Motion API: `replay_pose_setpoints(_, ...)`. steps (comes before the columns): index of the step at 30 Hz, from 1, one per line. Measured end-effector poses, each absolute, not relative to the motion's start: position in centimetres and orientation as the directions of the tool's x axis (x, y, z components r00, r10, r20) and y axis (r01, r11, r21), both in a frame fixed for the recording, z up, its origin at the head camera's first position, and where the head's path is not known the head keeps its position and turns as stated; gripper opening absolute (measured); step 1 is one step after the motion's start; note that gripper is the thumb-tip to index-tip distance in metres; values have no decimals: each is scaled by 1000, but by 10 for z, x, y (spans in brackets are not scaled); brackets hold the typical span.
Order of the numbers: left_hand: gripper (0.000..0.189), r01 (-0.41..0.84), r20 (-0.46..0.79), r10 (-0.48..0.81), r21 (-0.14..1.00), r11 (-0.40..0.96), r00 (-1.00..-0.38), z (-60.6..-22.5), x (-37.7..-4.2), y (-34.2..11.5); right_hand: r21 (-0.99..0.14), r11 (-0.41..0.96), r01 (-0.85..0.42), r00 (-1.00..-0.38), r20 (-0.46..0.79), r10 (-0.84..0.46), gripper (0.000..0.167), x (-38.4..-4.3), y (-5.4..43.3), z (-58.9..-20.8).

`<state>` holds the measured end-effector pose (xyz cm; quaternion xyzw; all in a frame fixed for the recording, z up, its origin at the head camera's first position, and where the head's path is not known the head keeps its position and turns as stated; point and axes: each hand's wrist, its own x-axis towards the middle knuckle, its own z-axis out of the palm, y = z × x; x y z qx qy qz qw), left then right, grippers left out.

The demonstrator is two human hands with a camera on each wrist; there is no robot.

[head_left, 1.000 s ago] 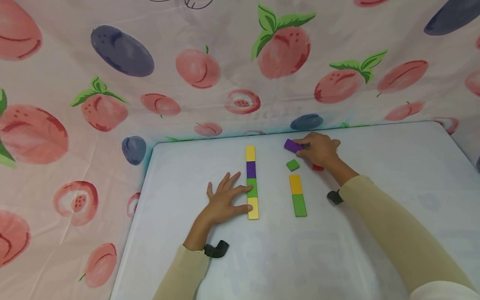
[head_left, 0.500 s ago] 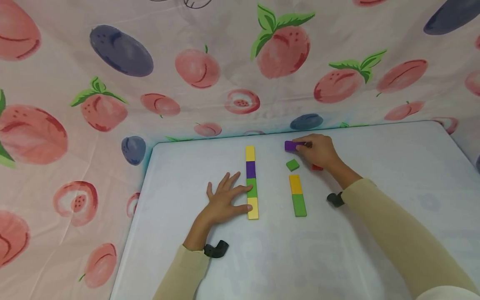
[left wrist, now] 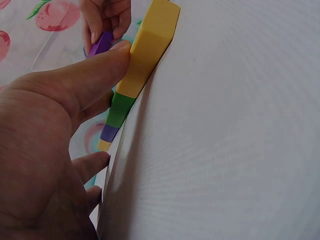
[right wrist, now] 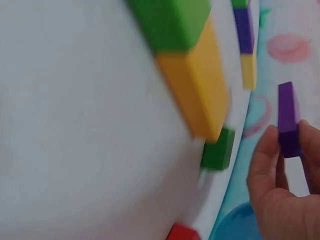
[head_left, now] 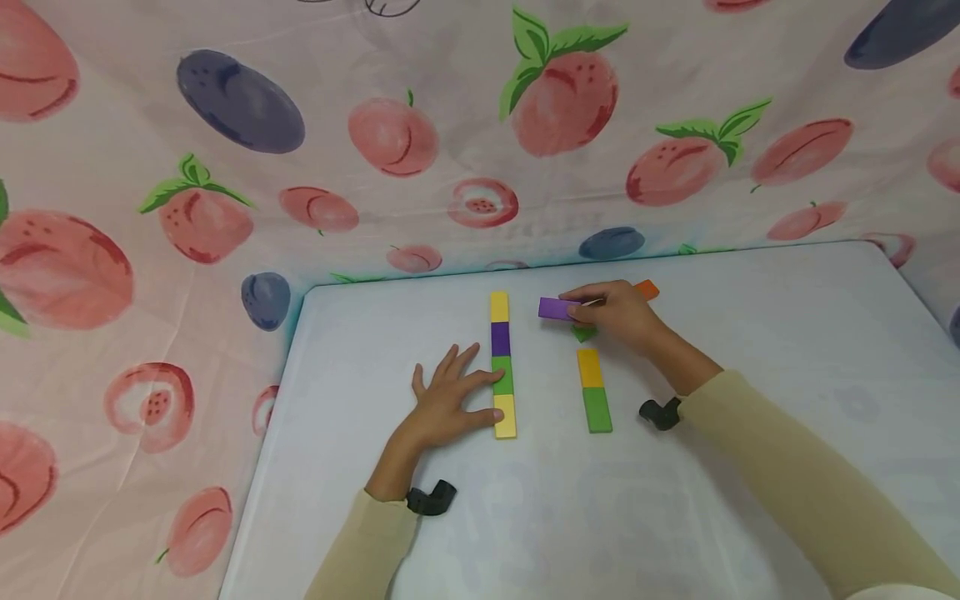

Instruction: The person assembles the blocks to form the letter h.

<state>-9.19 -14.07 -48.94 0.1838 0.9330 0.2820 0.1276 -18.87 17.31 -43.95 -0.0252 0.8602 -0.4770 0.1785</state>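
Observation:
A straight row of rectangular blocks stands left of the table's middle: a far yellow block (head_left: pixel 499 307), a purple block (head_left: pixel 500 339), a green block (head_left: pixel 502 375) and a near yellow block (head_left: pixel 506 416). My left hand (head_left: pixel 438 408) has its fingers spread, with thumb and index fingertips on the near yellow and green blocks. My right hand (head_left: pixel 622 315) pinches another purple block (head_left: pixel 553 308) between thumb and fingers, raised off the table as the right wrist view shows. Below it, a small green block (head_left: pixel 583 333) is partly covered by that hand.
Right of the row, an orange-yellow block (head_left: pixel 589 367) and a green block (head_left: pixel 597 410) lie end to end. An orange block (head_left: pixel 647 289) shows behind my right hand. A red block (right wrist: pixel 182 233) appears in the right wrist view. Fruit-patterned cloth (head_left: pixel 420 208) borders the white table (head_left: pixel 675 517).
My right hand has moved left and slightly nearer with the purple block, uncovering the orange block and hiding the red one in the head view. My left hand has stayed still.

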Motion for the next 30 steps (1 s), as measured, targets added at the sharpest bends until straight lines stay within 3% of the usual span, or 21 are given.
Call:
replay_pose_setpoints(10, 59, 282, -123, 421, 574, 769, -899, -489, -93, -141, -764, 619, 181, -895, -389, -219, 31, -180, 150, -439)
replay_pose_setpoints(30, 60, 264, -152, 414, 567, 781, -898, -492, -94, -141, -726, 660, 193, -904, -393, -168, 24, -195, 131, -438)
